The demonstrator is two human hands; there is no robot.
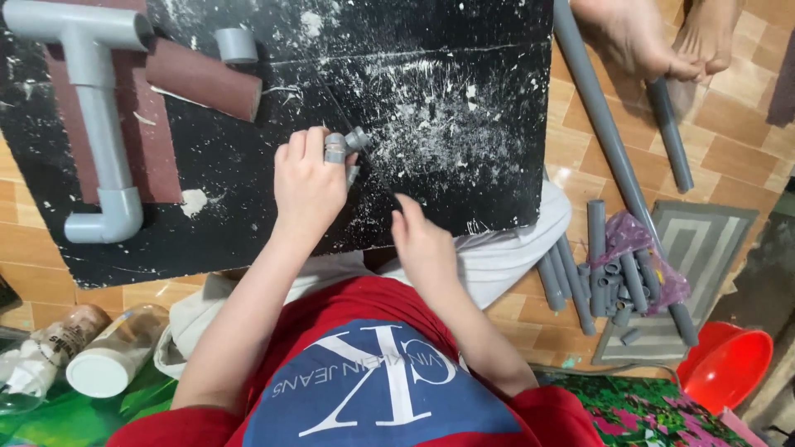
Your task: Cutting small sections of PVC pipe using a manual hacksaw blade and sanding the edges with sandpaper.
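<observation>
Red-shirted lap nearest, then left hand [308,184] pinching a small grey pipe fitting [341,147] at its fingertips above the black worktop [464,108], right hand [424,240] just beside, loosely curled, empty; fitting looks light, rigid, smooth—best gripped round its collar.

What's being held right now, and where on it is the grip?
The left hand pinches a small grey pipe fitting by its lower end, fingertips wrapped round it. The right hand seems to hold nothing.

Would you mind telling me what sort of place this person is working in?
Probably a home floor used as a makeshift plumbing workshop: cut grey PVC pipe pieces lie on orange floor tiles, beside a glue-spattered black work board and an assembled pipe tee.
</observation>
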